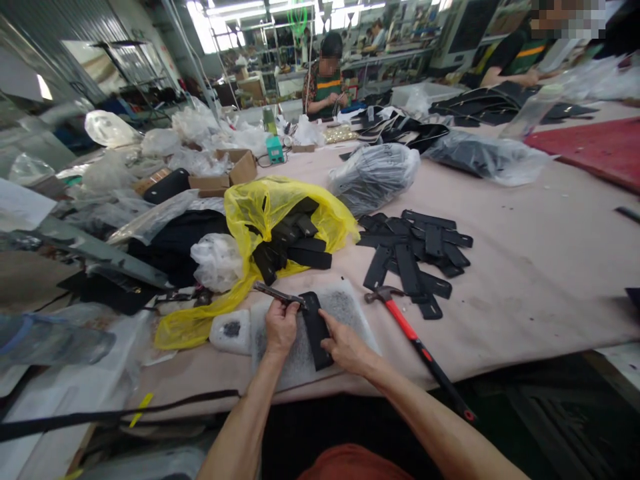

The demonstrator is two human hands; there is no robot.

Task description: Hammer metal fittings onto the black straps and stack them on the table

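Observation:
My left hand (281, 327) is closed around a slim metal hand tool, seemingly a punch (275, 292), whose end meets the upper edge of a flat black piece (317, 333). That piece lies on a white, dark-speckled block (345, 307). At its right edge my right hand (346, 343) holds it, index finger stretched along the top and the other fingers curled. A claw hammer (403, 320) with a red and black handle rests to the right of the block. Beyond it is a pile of similar black pieces (410, 257).
A yellow plastic bag (250, 207) spills more black pieces behind the block. A smaller white block (230, 330) sits at left. Farther back are a clear bag of dark parts (375, 173), a cardboard box (243, 168) and a red board (590, 147). Two people work across the table.

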